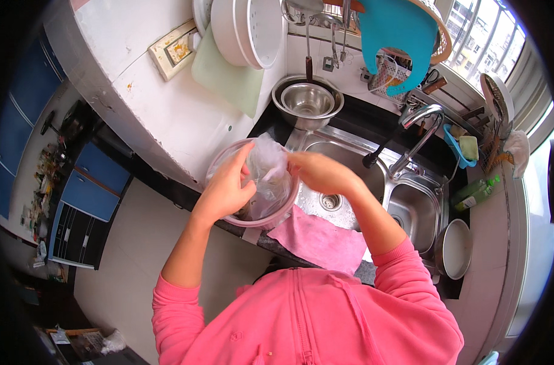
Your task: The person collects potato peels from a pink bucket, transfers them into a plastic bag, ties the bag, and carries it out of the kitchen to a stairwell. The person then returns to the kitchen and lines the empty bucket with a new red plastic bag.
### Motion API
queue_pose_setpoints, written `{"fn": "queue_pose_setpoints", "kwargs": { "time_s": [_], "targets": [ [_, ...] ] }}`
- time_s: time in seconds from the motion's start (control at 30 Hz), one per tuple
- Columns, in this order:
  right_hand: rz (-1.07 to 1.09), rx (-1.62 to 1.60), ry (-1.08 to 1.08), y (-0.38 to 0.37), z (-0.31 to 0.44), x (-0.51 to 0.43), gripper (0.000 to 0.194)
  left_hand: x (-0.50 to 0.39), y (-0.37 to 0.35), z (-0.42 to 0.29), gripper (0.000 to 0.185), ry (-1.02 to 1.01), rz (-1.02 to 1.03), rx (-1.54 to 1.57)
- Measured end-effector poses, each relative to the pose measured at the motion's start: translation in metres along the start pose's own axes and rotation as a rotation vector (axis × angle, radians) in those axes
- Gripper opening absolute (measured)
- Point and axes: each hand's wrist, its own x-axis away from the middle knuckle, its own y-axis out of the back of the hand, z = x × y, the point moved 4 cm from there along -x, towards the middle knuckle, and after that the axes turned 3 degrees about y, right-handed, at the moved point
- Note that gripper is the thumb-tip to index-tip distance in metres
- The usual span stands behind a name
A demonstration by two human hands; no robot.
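Observation:
A round pink plastic basin (258,222) stands on the dark counter, left of the sink. In it lies a bunched clear plastic bag (270,182); what is under or in the bag is hard to make out. My left hand (224,187) is over the basin's left side, its thumb and index finger spread beside the bag. At the basin's right rim my right hand (322,171) has its fingers bent against the bag's edge; the fingertips are partly hidden, so a grip is not certain. A pink cloth (320,239) drapes over the front edge of the sink.
Right of the basin is a double steel sink (345,155) with a chrome faucet (406,157). Steel bowls (308,102) stand nested behind. A green bottle (475,194), a blue sponge holder (454,146) and a metal bowl (454,248) line the right side. Utensils hang at the back wall.

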Motion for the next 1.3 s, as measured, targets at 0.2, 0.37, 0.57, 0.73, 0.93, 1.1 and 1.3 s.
{"fn": "queue_pose_setpoints", "kwargs": {
  "time_s": [0.2,0.37,0.57,0.73,0.93,1.1,1.3],
  "targets": [
    [-0.105,0.037,-0.067,0.005,-0.019,0.015,0.016,-0.008,-0.029,-0.046,0.061,-0.306,-0.103,-0.455],
    [-0.123,0.101,0.094,-0.005,-0.009,0.005,0.012,-0.019,-0.030,-0.028,0.025,-0.150,-0.142,-0.743],
    [0.210,0.312,0.264,-0.013,0.001,-0.019,0.011,-0.012,-0.011,-0.018,0.014,-0.220,-0.268,-0.696],
    [0.490,0.415,0.097,-0.029,0.003,-0.038,0.017,-0.004,-0.002,-0.015,0.013,-0.183,-0.286,-0.706],
    [0.770,0.367,0.308,-0.033,0.012,-0.060,0.016,0.001,0.005,-0.004,0.014,-0.138,-0.275,-0.687],
    [0.876,0.371,0.379,-0.027,0.011,-0.061,0.010,0.007,0.010,-0.002,0.015,-0.156,-0.311,-0.635],
    [0.818,0.462,0.454,-0.032,0.022,-0.062,0.011,0.005,0.011,-0.006,0.009,-0.212,-0.335,-0.594]
  ]
}}
